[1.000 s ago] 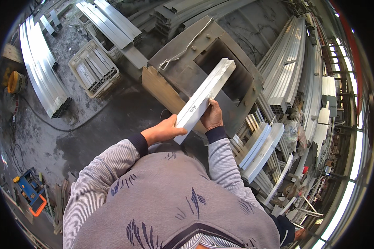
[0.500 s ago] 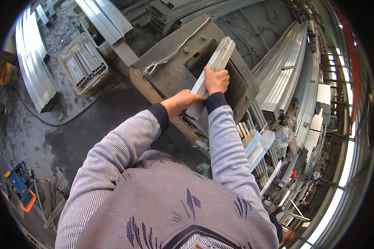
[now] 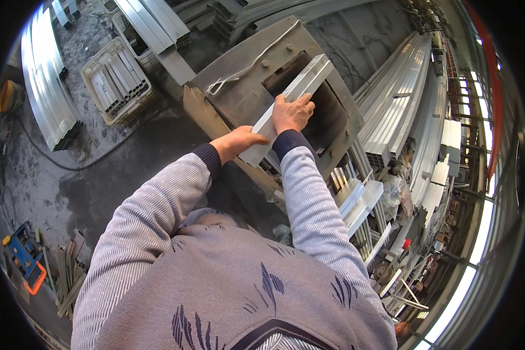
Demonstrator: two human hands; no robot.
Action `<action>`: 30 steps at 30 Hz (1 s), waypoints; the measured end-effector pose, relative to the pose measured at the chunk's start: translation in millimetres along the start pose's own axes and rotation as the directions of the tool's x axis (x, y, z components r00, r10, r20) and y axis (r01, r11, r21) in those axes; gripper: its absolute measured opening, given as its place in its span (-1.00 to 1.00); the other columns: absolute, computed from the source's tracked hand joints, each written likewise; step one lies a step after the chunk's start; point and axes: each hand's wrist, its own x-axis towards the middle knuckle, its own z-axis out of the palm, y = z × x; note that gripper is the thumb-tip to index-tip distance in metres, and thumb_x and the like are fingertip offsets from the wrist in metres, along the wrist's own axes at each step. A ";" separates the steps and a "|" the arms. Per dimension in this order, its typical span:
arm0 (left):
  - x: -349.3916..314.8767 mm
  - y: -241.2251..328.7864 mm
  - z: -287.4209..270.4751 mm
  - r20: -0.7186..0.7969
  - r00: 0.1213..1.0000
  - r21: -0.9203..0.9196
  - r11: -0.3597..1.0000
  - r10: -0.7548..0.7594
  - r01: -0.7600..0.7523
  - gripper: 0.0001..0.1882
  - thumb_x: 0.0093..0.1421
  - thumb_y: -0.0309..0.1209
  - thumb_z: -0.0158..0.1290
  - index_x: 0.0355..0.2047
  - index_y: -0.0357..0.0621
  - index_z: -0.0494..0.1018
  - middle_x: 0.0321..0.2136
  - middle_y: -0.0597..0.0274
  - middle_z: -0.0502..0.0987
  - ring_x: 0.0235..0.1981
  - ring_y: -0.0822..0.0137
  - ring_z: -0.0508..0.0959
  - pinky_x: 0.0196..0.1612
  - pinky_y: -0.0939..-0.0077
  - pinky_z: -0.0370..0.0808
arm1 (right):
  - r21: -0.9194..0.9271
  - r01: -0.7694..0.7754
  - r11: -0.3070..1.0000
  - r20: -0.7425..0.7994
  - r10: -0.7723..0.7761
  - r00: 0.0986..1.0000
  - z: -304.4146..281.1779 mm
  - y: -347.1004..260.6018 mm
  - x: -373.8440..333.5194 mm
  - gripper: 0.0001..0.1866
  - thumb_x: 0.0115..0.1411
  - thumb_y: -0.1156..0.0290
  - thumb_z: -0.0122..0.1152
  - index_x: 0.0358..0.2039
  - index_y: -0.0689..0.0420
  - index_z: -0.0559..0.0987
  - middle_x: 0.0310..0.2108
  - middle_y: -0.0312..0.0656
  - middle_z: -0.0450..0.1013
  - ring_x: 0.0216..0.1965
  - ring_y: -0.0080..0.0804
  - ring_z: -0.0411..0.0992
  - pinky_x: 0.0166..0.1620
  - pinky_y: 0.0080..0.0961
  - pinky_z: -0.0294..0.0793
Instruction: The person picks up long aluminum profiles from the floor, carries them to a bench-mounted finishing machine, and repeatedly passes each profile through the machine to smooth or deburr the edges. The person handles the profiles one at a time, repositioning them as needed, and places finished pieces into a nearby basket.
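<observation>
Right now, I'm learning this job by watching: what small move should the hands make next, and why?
Perhaps ease the bar gently down toward the opening: the left hand grips its near end, the right hand holds its middle, and its far part crosses the opening in this view. How high it sits, I cannot tell.

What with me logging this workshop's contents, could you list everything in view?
Metal bar: one, silver, centre
Metal housing: one, grey-brown, behind the bar, dark opening
Cord: one, whitish, on the housing
Crates: two, whitish, upper left
Long profiles: many, silver, left, top and right
Short profiles: several, pale silver, right of the housing
Bucket: one, orange, far left
Tool-like item: one, blue and orange, lower left
Cable: one, dark, left
Crumpled plastic: count unclear, clear, right
Small clutter: uncountable, mixed, lower right
Left hand: one, dark cuff, bar's near end
Right hand: one, dark cuff, farther along the bar
</observation>
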 end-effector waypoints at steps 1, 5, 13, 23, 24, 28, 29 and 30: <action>-3.3 -2.4 1.2 0.007 1.000 0.005 1.000 0.013 -0.013 -0.53 0.27 -0.20 0.26 0.06 -0.28 0.56 -0.13 0.17 0.65 -0.14 0.32 0.62 -0.04 0.38 0.55 | -0.007 -0.001 1.000 0.002 0.001 1.000 -1.2 0.3 -4.6 -0.09 0.22 0.06 0.24 0.35 0.47 0.16 0.15 0.27 0.30 0.21 0.16 0.32 0.26 -0.12 0.39; -14.4 -10.4 7.1 0.002 1.000 -0.002 1.000 0.026 -0.026 -0.55 0.28 -0.20 0.25 0.05 -0.27 0.56 -0.15 0.16 0.65 -0.18 0.31 0.63 -0.08 0.34 0.57 | 0.005 -0.006 1.000 0.027 0.006 1.000 -8.3 3.4 -14.3 -0.06 0.20 0.07 0.25 0.37 0.48 0.15 0.17 0.29 0.30 0.22 0.18 0.33 0.27 -0.13 0.39; -39.9 -32.3 6.4 -0.009 1.000 0.017 1.000 0.013 -0.013 -0.55 0.31 -0.19 0.22 0.06 -0.27 0.54 -0.16 0.17 0.64 -0.20 0.31 0.63 -0.13 0.34 0.57 | 0.009 0.027 1.000 0.016 -0.027 1.000 -8.1 6.9 -47.3 -0.05 0.17 0.06 0.25 0.37 0.49 0.16 0.14 0.29 0.34 0.21 0.18 0.35 0.27 -0.14 0.39; -70.4 -54.0 -4.9 -0.007 1.000 -0.021 1.000 -0.002 0.001 -0.50 0.30 -0.17 0.22 0.09 -0.30 0.52 -0.14 0.10 0.64 -0.19 0.27 0.63 -0.13 0.33 0.58 | 0.018 0.063 0.998 -0.036 -0.062 0.997 -4.1 0.6 -83.6 -0.11 0.15 0.04 0.24 0.30 0.44 0.25 0.12 0.34 0.37 0.18 0.23 0.39 0.27 -0.10 0.40; -71.9 -57.2 -5.8 -0.009 1.000 -0.032 0.999 0.000 0.000 -0.48 0.28 -0.17 0.23 0.10 -0.32 0.52 -0.13 0.07 0.64 -0.19 0.24 0.63 -0.11 0.32 0.58 | 0.018 0.062 0.998 -0.034 -0.061 0.998 -4.5 0.7 -86.6 -0.11 0.15 0.03 0.24 0.31 0.44 0.24 0.12 0.34 0.37 0.18 0.23 0.39 0.28 -0.10 0.40; -79.1 -66.9 -5.9 0.019 1.000 -0.045 0.999 0.002 -0.001 -0.48 0.29 -0.17 0.22 0.10 -0.31 0.52 -0.13 0.07 0.64 -0.19 0.23 0.63 -0.11 0.31 0.58 | 0.015 0.078 0.997 -0.038 -0.078 0.996 -7.0 3.4 -98.6 -0.08 0.14 0.04 0.26 0.31 0.47 0.24 0.12 0.33 0.37 0.18 0.22 0.39 0.27 -0.11 0.40; -81.7 -68.8 -5.2 0.025 1.000 -0.042 0.999 0.002 -0.001 -0.48 0.29 -0.16 0.22 0.10 -0.31 0.52 -0.13 0.07 0.64 -0.18 0.23 0.64 -0.11 0.31 0.58 | 0.008 0.082 0.997 -0.036 -0.081 0.996 -7.5 4.5 -101.8 -0.07 0.13 0.05 0.29 0.31 0.49 0.24 0.11 0.32 0.37 0.17 0.21 0.39 0.26 -0.11 0.42; -84.8 -70.8 -4.4 0.026 1.000 -0.033 0.999 -0.004 0.005 -0.48 0.29 -0.16 0.22 0.10 -0.31 0.52 -0.13 0.07 0.64 -0.18 0.22 0.64 -0.10 0.31 0.58 | 0.000 0.088 0.996 -0.037 -0.088 0.995 -7.9 6.0 -105.6 -0.06 0.12 0.07 0.31 0.31 0.51 0.23 0.10 0.30 0.37 0.16 0.19 0.39 0.24 -0.12 0.43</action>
